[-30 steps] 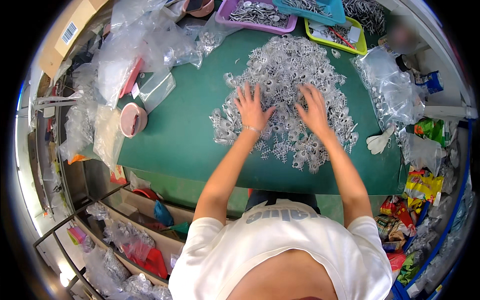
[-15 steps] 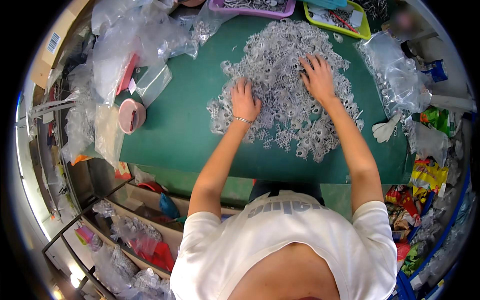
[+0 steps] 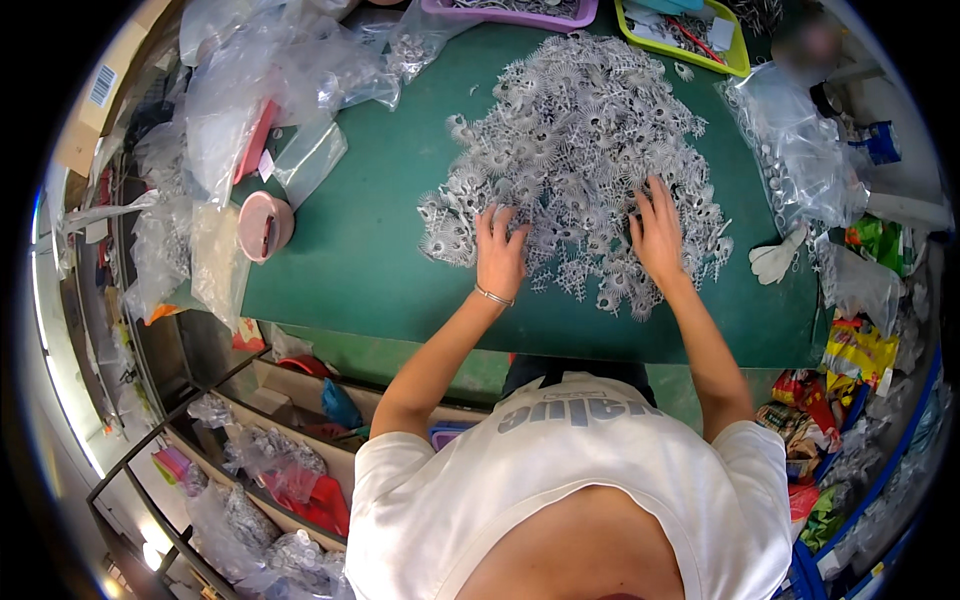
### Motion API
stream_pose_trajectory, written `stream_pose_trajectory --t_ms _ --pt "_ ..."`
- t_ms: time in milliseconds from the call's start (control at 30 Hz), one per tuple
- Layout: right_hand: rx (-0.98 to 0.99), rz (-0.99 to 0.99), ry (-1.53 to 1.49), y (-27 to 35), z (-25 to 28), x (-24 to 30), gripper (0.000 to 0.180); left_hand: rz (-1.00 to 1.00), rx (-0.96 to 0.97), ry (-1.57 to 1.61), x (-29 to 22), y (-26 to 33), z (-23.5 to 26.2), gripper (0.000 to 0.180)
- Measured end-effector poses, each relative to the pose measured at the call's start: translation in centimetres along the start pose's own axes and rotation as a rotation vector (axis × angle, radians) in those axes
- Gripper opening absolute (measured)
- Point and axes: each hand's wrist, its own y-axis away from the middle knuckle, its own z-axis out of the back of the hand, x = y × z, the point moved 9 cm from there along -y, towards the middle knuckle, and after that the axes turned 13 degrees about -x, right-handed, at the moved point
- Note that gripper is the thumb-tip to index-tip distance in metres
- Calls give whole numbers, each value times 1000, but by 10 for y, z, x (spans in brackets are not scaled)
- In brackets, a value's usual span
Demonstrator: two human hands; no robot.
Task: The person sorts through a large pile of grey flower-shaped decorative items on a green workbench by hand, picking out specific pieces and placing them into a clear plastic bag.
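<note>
Head view. Heap of silver-grey metal pieces (image 3: 580,140) on the green bench (image 3: 370,260), mid-bench, in front of the person. Narrower end points to the far side, broad end toward the person; length and breadth look alike, so I cannot fix one long axis. Single pieces, fan-shaped and branched, point every which way.

Left hand (image 3: 501,255): at the heap's near left part, directed away from the body; fingers slightly spread, thumb standing off. Bracelet (image 3: 494,295) on that wrist. Right hand (image 3: 658,238): on the heap's near right part, well apart from the left; fingers bent, a gap between them and the thumb.

Around: pink cup (image 3: 262,230) well left of the heap; white glove (image 3: 775,262) to its right, by a clear plastic bag (image 3: 805,160); purple tray (image 3: 510,18) and yellow-green tray (image 3: 690,61) at the far side.
</note>
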Motion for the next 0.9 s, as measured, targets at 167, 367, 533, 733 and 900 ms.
stream_pose_trajectory --t_ms 167,367,533,733,900 --pt "0 -47 50 19 15 2 35 47 15 65 10 18 9 41" --pt "21 -284 -209 2 42 -11 22 12 42 73 -5 42 16 42" --pt "-297 -197 -403 -102 153 16 14 2 75 134 -4 63 23 44" --pt "-610 169 -349 -194 287 99 18 33 -9 57 -13 65 35 40" --pt "-720 421 -162 -253 319 171 38 44 -205 195 -32 -5 57 40"
